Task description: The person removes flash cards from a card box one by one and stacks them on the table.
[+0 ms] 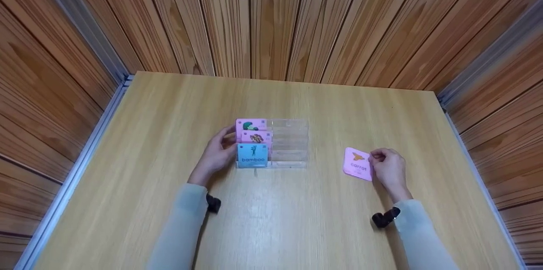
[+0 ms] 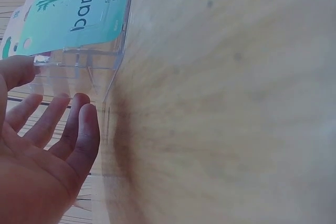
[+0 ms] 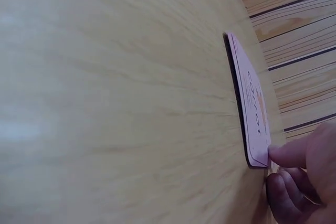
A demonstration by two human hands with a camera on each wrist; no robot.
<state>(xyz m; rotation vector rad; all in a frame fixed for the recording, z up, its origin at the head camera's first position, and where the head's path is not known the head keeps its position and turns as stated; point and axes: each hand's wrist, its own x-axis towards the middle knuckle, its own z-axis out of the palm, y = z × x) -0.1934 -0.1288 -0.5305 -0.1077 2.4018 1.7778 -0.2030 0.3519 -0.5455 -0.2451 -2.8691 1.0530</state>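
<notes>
A clear tiered card rack [image 1: 290, 143] stands mid-table. Its left column carries a blue "bamboo" card [image 1: 253, 155] in front, a pink card with a brown picture [image 1: 257, 137] behind it, and a pink card with a green picture [image 1: 251, 124] at the back. My left hand [image 1: 217, 153] is at the rack's left side; in the left wrist view its thumb meets the rack's edge and the other fingers spread loosely beside it. To the right, my right hand [image 1: 388, 168] pinches the right edge of a pink "carrot" card [image 1: 357, 164], lying face up low over the table.
The wooden table [image 1: 271, 227] has wood-panelled walls [image 1: 271, 19] at its back and sides, with metal rails [image 1: 80, 168] along the side edges. A dark wrist camera [image 1: 385, 218] sits at the right cuff, another [image 1: 214, 203] at the left. The rack's right column shows bare clear tiers.
</notes>
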